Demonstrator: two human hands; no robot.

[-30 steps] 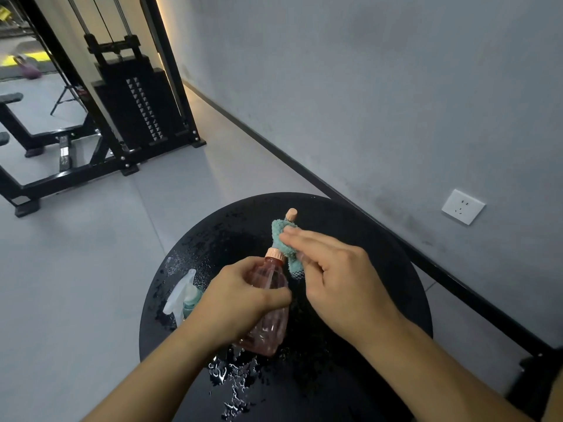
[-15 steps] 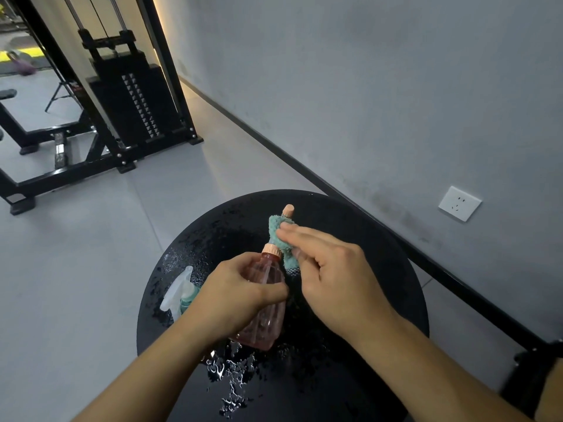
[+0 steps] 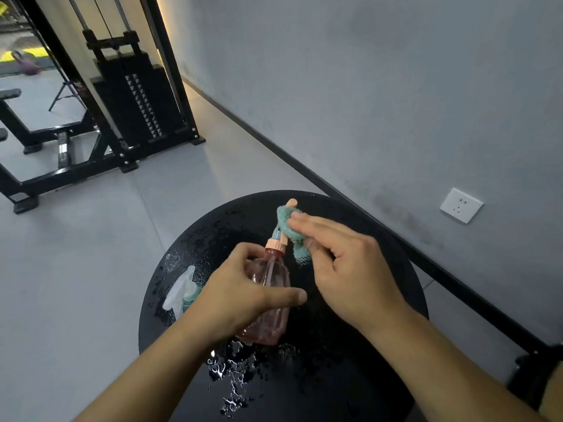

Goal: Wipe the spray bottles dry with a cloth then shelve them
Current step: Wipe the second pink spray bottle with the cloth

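Observation:
My left hand [image 3: 243, 295] grips the body of a pink translucent spray bottle [image 3: 269, 303] above a round black table [image 3: 380, 300]. My right hand [image 3: 347, 269] pinches a teal cloth [image 3: 291, 229] that is wrapped round the bottle's spray head; only the peach nozzle tip shows above the cloth. A second spray bottle [image 3: 182, 292], with a white trigger head and a teal neck, lies on the table's left side, partly hidden behind my left wrist.
Water drops and small puddles [image 3: 234, 379] cover the tabletop near me. A grey wall with a white socket [image 3: 460, 205] runs along the right. A black weight-stack machine [image 3: 137, 105] and a bench frame stand on the grey floor at the back left.
The cloth in my right hand has shifted slightly up over the spray head. My left hand keeps the same hold on the pink bottle.

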